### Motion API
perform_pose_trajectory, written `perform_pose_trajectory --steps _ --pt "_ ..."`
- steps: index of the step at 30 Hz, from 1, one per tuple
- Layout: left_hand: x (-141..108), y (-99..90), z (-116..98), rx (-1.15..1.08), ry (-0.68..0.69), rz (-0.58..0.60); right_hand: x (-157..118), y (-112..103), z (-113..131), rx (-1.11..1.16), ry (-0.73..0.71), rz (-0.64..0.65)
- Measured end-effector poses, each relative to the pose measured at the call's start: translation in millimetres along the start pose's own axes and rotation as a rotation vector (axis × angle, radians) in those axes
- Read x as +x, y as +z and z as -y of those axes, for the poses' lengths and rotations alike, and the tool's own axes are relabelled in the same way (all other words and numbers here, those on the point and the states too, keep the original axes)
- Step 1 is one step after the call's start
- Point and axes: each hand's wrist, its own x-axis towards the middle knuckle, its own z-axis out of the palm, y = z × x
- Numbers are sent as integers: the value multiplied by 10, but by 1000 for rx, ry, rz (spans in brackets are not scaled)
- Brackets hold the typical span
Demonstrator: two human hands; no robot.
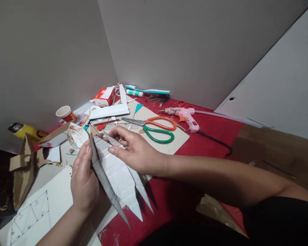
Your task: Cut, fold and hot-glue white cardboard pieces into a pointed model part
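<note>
I hold a long folded cardboard piece (118,174) between my two hands, in front of me over the bench (207,143). My left hand (84,179) is clamped on its left side, the thumb near the upper end. My right hand (135,150) grips it from the other side, thumb laid on the pale face and fingers bent round the far end; exactly where those fingertips meet the card I cannot tell.

The piece is white inside, crossed by several creases, with a slightly dented surface. The left flap stands up and shows a dull grey outer face, curving lengthwise like the side of a narrow trough. A paler flap runs along the right. The near end tapers into sharp points: a grey one on the left, a white one in the middle and a thinner one on the right.

Just beyond my right hand lie the scissors (146,123), one handle orange and the other green, and farther right a pink glue gun (183,116).
</note>
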Motion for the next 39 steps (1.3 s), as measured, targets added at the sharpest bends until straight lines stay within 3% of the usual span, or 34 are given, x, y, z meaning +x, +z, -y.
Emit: perform_pose_trajectory --steps 6,12,18,24,28,31,34,36,39 --pt "-19 76 -85 -121 -73 58 -3 6 -31 10 -56 -3" --pt "-9 52 -55 -98 -84 30 -17 20 -73 -34 -103 -16" --pt "9 64 -62 -107 -59 19 6 10 -89 -44 -84 -7" --pt "-12 87 -90 -119 -141 36 91 -30 -93 -4 -66 -20" --pt "27 113 -75 -198 -152 -33 129 -26 -140 1 -12 28" --pt "131 108 -20 -213 -141 -113 113 -16 -151 -76 13 -82" --pt "268 68 76 -209 -183 -141 61 -17 -124 -224 -146 -255" --pt "352 31 148 -209 -205 -121 26 -14 -119 -334 -238 -174" --pt "433 -18 248 -204 -232 -75 8 19 -171 -559 -128 125"
